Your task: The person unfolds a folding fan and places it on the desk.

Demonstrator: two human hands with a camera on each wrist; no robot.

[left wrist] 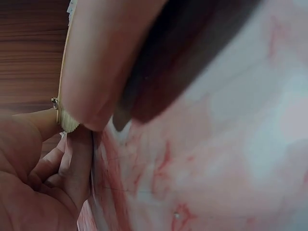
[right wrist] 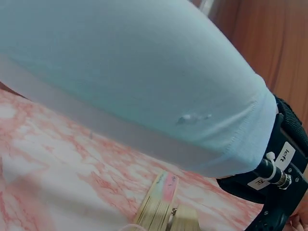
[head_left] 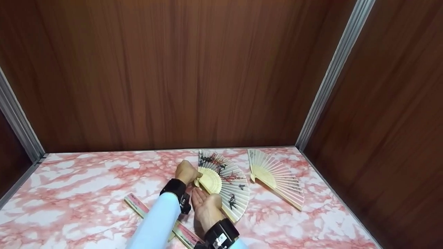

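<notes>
A spread folding fan [head_left: 225, 180] with dark branches, red blossoms and birds lies on the table in the head view. At its pivot end, my left hand [head_left: 187, 172] pinches the pale ribs between thumb and fingers. The left wrist view shows this left hand [left wrist: 38, 178] close up on the fan's ribbed end [left wrist: 67, 122]. My right hand [head_left: 206, 209] is palm up beside the fan's lower edge, its fingers straight and pointing toward the left hand. Whether the right hand bears any of the fan's weight I cannot tell.
Another spread fan [head_left: 273, 176], plainer, lies to the right. A folded fan [head_left: 136, 204] with a pink and green edge lies beneath the left forearm. Folded ribs [right wrist: 156, 211] show in the right wrist view. Wood-grain panels [head_left: 173, 76] enclose the marbled table [head_left: 76, 197].
</notes>
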